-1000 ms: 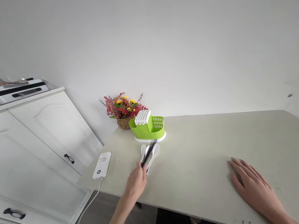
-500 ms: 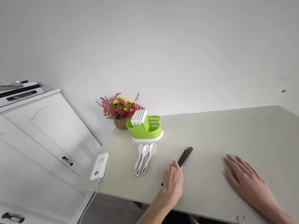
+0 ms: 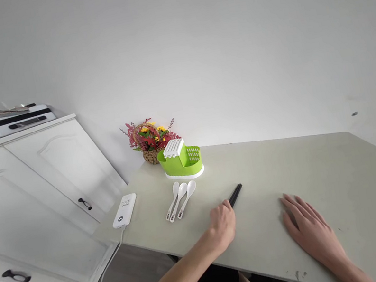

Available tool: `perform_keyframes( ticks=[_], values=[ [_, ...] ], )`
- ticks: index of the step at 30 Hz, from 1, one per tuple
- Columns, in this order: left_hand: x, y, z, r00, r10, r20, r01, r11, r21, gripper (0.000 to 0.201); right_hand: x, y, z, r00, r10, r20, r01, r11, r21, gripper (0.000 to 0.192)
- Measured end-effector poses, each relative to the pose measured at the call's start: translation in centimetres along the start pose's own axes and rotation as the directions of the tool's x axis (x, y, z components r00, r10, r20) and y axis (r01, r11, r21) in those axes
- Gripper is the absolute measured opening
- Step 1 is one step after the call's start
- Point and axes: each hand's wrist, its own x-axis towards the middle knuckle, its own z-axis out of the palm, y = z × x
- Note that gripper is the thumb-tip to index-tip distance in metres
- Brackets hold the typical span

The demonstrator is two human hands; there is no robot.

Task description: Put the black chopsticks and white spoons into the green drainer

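My left hand (image 3: 224, 222) is closed around a bundle of black chopsticks (image 3: 236, 194) just above the table or on it. Their far ends stick out beyond my fingers; the near ends are hidden by the hand. My right hand (image 3: 309, 226) lies flat on the table with fingers stretched out, holding nothing. Three white spoons (image 3: 182, 199) rest side by side to the left of the chopsticks. Behind the spoons stands a green cutlery holder (image 3: 181, 164) with a white slotted top and a white base.
A flower basket (image 3: 152, 155) stands behind the holder, by the wall. A white power bank (image 3: 125, 210) with a cable (image 3: 104, 275) lies at the left edge of the table (image 3: 285, 163). White cabinets (image 3: 51, 183) stand to the left, with a suitcase (image 3: 12, 123) on top.
My left hand has shifted slightly right and up along the chopsticks, covering more of them. The chopsticks' far ends sit closer together. My right hand stays in place.
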Motion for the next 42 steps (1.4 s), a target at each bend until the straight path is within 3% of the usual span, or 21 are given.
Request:
perform_keyframes(
  ticks=[5, 12, 15, 18, 21, 23, 25, 30, 42],
  values=[
    [-0.7, -0.4, 0.0, 0.996, -0.013, -0.092, 0.008, 0.998, -0.061, 0.026, -0.1, -0.2, -0.2, 1.000, -0.001, -0.015, 0.001, 1.000, 0.006, 0.063],
    [-1.5, -1.0, 0.6, 0.986, -0.034, -0.163, 0.014, 0.992, -0.122, 0.025, -0.1, 0.0, 0.1, 0.999, -0.010, -0.038, 0.010, 1.000, 0.005, 0.064],
    [-2.0, -2.2, 1.4, 0.969, -0.051, -0.244, 0.007, 0.984, -0.179, 0.033, -0.2, 0.1, 0.3, 0.999, -0.004, -0.037, 0.004, 1.000, 0.005, 0.064],
    [-2.5, -4.8, 2.4, 0.905, -0.103, -0.412, 0.003, 0.972, -0.235, 0.039, -0.2, 0.2, 0.3, 1.000, 0.000, -0.028, 0.000, 1.000, 0.003, 0.064],
    [-2.8, -8.7, 3.4, 0.799, -0.242, -0.550, 0.116, 0.960, -0.254, 0.038, -0.3, 0.3, 0.3, 1.000, -0.002, -0.030, 0.002, 1.000, 0.009, 0.064],
    [-3.0, -11.4, 4.1, 0.742, -0.332, -0.582, 0.233, 0.942, -0.241, 0.043, -0.3, 0.3, 0.4, 1.000, -0.003, -0.030, 0.004, 1.000, 0.013, 0.064],
    [-3.1, -13.7, 4.9, 0.715, -0.392, -0.580, 0.327, 0.919, -0.218, 0.053, -0.3, 0.3, 0.5, 0.999, -0.005, -0.031, 0.005, 1.000, 0.015, 0.065],
    [-2.9, -16.2, 7.0, 0.732, -0.458, -0.504, 0.438, 0.884, -0.166, 0.070, -0.3, 0.3, 0.4, 0.999, -0.010, -0.035, 0.011, 1.000, 0.015, 0.064],
    [-1.5, -14.9, 7.4, 0.777, -0.427, -0.463, 0.409, 0.901, -0.146, 0.032, -0.6, 0.4, 0.3, 1.000, -0.016, -0.008, 0.016, 1.000, 0.017, 0.063]
  ],
)
